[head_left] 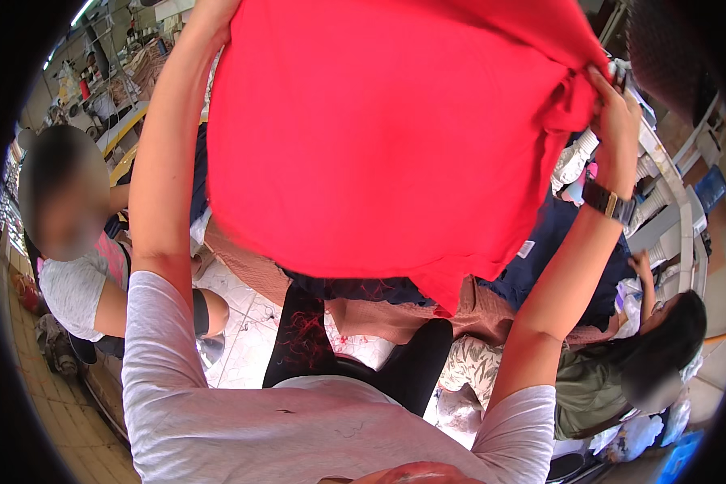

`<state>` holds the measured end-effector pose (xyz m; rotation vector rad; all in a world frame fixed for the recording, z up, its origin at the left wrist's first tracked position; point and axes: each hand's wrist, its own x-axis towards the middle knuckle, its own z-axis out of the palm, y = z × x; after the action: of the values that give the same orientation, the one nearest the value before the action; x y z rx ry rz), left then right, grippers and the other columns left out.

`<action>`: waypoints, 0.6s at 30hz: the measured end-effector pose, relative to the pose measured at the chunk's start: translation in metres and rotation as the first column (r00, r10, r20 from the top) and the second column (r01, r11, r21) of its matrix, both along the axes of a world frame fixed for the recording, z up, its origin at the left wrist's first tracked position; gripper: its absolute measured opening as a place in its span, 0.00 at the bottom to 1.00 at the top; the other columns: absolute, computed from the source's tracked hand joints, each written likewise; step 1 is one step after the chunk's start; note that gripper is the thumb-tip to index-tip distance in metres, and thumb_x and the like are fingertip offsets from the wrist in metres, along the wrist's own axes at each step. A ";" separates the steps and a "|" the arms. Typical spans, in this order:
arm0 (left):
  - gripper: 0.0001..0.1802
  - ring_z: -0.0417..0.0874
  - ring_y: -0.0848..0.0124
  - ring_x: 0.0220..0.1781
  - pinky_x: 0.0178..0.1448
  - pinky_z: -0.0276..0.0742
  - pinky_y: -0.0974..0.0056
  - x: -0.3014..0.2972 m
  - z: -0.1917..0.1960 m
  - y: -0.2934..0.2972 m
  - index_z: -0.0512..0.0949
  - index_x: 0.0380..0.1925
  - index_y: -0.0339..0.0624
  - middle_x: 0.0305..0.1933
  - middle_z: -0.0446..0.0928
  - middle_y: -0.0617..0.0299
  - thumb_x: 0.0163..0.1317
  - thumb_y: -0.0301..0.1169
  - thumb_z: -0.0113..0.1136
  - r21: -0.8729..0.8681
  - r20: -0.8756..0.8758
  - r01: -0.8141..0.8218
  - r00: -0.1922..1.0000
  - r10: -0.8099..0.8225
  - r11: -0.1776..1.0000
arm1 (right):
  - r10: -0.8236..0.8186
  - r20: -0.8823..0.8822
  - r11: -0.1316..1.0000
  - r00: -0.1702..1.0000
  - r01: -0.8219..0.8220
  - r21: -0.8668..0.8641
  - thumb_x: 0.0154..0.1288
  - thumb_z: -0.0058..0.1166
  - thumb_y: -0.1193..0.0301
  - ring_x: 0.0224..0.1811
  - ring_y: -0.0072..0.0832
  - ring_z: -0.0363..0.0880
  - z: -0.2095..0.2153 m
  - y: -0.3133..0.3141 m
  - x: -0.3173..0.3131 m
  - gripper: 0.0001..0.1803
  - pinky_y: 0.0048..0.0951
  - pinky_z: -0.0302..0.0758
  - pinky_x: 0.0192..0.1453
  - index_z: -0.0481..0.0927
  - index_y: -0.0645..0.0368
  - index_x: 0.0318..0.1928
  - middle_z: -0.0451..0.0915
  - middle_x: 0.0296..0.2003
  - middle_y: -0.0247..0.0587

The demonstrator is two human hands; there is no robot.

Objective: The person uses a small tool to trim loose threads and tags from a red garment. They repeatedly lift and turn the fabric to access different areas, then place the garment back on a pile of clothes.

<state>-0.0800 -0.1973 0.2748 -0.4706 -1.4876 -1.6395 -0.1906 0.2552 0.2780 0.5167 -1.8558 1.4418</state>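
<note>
A large piece of red cloth [371,153] is held up and spread between my raised hands, filling the upper middle of the head view. My right hand [619,109], with a dark watch on its wrist, is closed on a bunched edge at the cloth's right side. At the upper left edge of the picture, my left hand [216,18] grips the other side; its fingers are mostly out of sight. The cloth's lower edge hangs loose above my lap, with a pointed corner dangling.
Dark blue cloth [532,258] and brown cloth [246,262] lie beneath and beyond the red one. One person [77,282] sits close on my left, another [613,387] on my right. Red threads cling to my dark trousers [298,331]. White rails [678,185] curve along the right.
</note>
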 end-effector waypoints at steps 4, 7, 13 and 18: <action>0.22 0.84 0.70 0.50 0.54 0.81 0.64 -0.021 -0.024 -0.004 0.78 0.56 0.37 0.52 0.83 0.59 0.74 0.43 0.54 0.094 0.274 -0.042 0.962 0.014 0.995 | 0.268 0.178 0.954 0.947 -0.234 -0.188 0.62 0.63 0.68 0.26 0.22 0.80 -0.006 -0.011 -0.027 0.10 0.21 0.74 0.32 0.86 0.64 0.33 0.84 0.27 0.35; 0.22 0.87 0.66 0.44 0.48 0.85 0.61 -0.026 -0.048 -0.012 0.79 0.52 0.39 0.46 0.85 0.56 0.70 0.45 0.54 0.001 0.461 -0.191 0.871 0.169 0.982 | 0.574 0.341 0.813 0.744 -0.472 -0.340 0.64 0.58 0.70 0.25 0.24 0.79 -0.020 -0.012 -0.053 0.09 0.24 0.77 0.31 0.83 0.64 0.37 0.84 0.29 0.35; 0.16 0.87 0.71 0.39 0.46 0.86 0.63 -0.048 -0.080 -0.036 0.81 0.45 0.43 0.41 0.85 0.61 0.70 0.42 0.52 0.309 0.552 0.287 0.723 -0.416 0.907 | 0.633 0.396 0.772 0.665 -0.505 -0.387 0.64 0.53 0.71 0.23 0.26 0.79 -0.034 -0.008 -0.063 0.06 0.25 0.77 0.29 0.79 0.59 0.32 0.82 0.26 0.35; 0.14 0.86 0.72 0.45 0.50 0.85 0.63 -0.066 -0.120 -0.050 0.80 0.47 0.42 0.46 0.84 0.60 0.71 0.39 0.54 0.344 0.561 0.260 0.714 -0.420 0.902 | 0.660 0.411 0.745 0.628 -0.477 -0.467 0.64 0.55 0.70 0.23 0.27 0.79 -0.061 -0.006 -0.105 0.07 0.27 0.77 0.30 0.80 0.61 0.34 0.82 0.27 0.35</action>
<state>-0.1464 -0.2469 0.1545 -0.0453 -1.6965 -2.4141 -0.2951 0.2487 0.2175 0.6096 -1.8972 2.5204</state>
